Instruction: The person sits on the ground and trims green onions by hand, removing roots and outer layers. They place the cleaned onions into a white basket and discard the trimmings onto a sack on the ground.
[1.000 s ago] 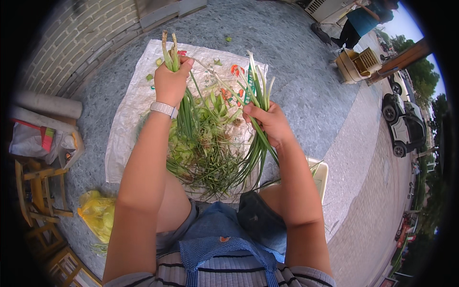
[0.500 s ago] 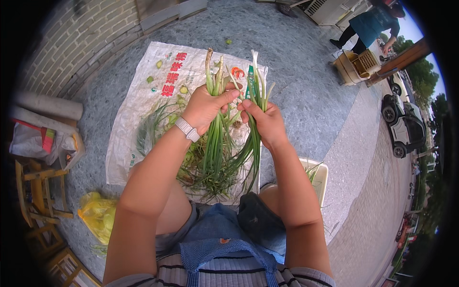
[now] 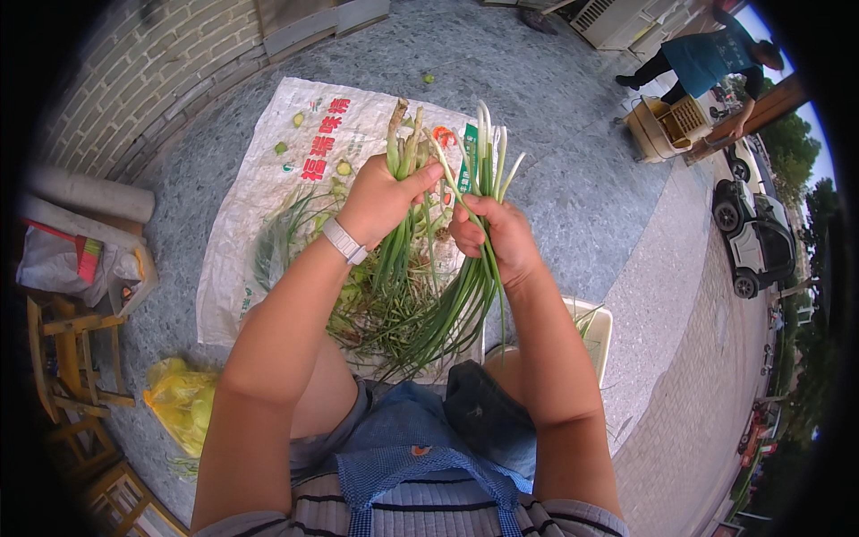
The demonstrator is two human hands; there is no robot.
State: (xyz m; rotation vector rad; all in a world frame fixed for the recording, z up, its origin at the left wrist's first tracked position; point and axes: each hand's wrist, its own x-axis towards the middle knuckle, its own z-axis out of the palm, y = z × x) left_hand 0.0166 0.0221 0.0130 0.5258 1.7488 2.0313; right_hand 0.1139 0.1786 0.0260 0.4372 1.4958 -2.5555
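My left hand (image 3: 380, 201) is closed round a bunch of scallions (image 3: 402, 255) whose root ends are brown and ragged. Close beside it, my right hand (image 3: 501, 234) grips several scallions (image 3: 484, 148) with clean white ends pointing up and long green leaves hanging down. One pale stalk (image 3: 445, 170) slants between the two hands, its upper end near my left thumb and its lower part in my right hand. Beneath both hands, loose green leaves and trimmings (image 3: 385, 318) lie heaped on a white woven sack (image 3: 234, 224) spread on the ground.
A cream plastic basket (image 3: 605, 345) with some greens stands by my right knee. To my left are a yellow plastic bag (image 3: 179, 403), wooden stools (image 3: 72, 345) and a brick wall (image 3: 170, 80). A person (image 3: 707, 63) bends near a tan container (image 3: 658, 125) at the far right.
A pale stalk has come away from the left side toward my right hand. My right hand has turned and sits slightly lower. The person at the far right has bent further over.
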